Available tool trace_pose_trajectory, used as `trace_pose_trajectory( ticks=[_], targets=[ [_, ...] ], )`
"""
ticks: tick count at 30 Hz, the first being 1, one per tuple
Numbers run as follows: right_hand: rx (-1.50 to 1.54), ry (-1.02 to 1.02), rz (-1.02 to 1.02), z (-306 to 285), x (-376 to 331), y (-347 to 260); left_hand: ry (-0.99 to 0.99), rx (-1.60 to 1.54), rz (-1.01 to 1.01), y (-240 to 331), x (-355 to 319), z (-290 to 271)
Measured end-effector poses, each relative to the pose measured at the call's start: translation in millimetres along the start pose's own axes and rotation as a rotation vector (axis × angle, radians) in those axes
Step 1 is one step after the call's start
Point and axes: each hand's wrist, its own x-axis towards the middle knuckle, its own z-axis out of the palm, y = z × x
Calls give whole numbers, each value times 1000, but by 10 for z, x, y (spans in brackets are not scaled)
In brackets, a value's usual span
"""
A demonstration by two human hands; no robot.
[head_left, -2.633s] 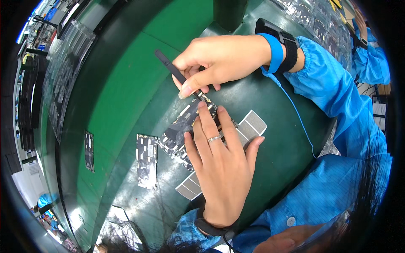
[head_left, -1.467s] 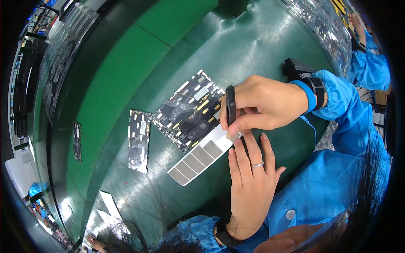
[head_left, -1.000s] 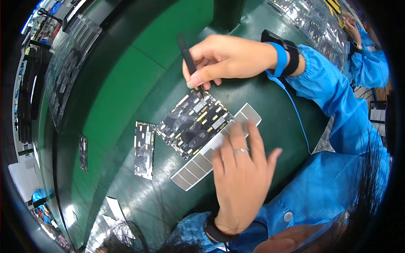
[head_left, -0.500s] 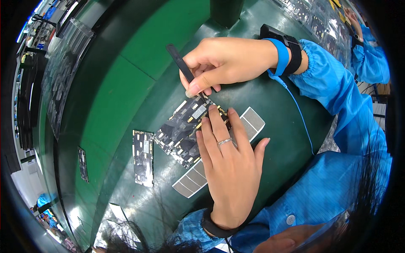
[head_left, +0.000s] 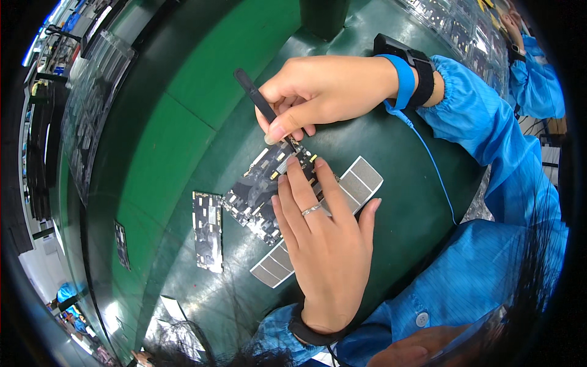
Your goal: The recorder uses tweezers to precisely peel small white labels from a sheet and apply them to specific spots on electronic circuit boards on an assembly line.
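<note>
Black tweezers (head_left: 254, 95) are pinched in my right hand (head_left: 324, 92), their tip down at the upper edge of a group of dark circuit boards (head_left: 260, 189). My left hand (head_left: 327, 244) lies palm down, fingers stretched out over the boards' right side, hiding part of them. A small yellow-green piece (head_left: 313, 158) shows beside its fingertips. Under the boards and fingers runs a white strip with grey rectangular pads (head_left: 361, 177). Just left of the group lies a separate circuit board (head_left: 208, 232).
Another small board (head_left: 121, 244) lies farther left on the green mat. A blue cord (head_left: 428, 147) runs from my right wristband across the table. Clear trays (head_left: 452, 27) stand at the far right, by a person in a blue sleeve (head_left: 538, 85). A clear tray (head_left: 98, 110) stands far left.
My left hand has slid a little to the left over the boards, and the yellow-green piece now shows. My right hand and the tweezers have shifted slightly left.
</note>
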Motion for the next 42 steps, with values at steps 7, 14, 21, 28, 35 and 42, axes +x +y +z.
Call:
trace_pose_trajectory(
  ticks=[7,14,21,28,35,42],
  targets=[
    [25,-14,-3,-15,15,30,-30,-28,0,3,-4,8],
    [58,-1,20,-11,23,28,-42,40,-15,17,9,-15],
    [17,-25,2,-16,20,9,-40,27,-9,20,-1,-8],
    [-14,-25,-7,-10,32,-5,-47,40,-11,24,-5,-19],
    [-32,-38,-1,-15,44,3,-8,61,-1,-11,14,-1],
    [-52,-32,-106,-194,-105,-199,-5,176,0,36,23,-60]
  ],
)
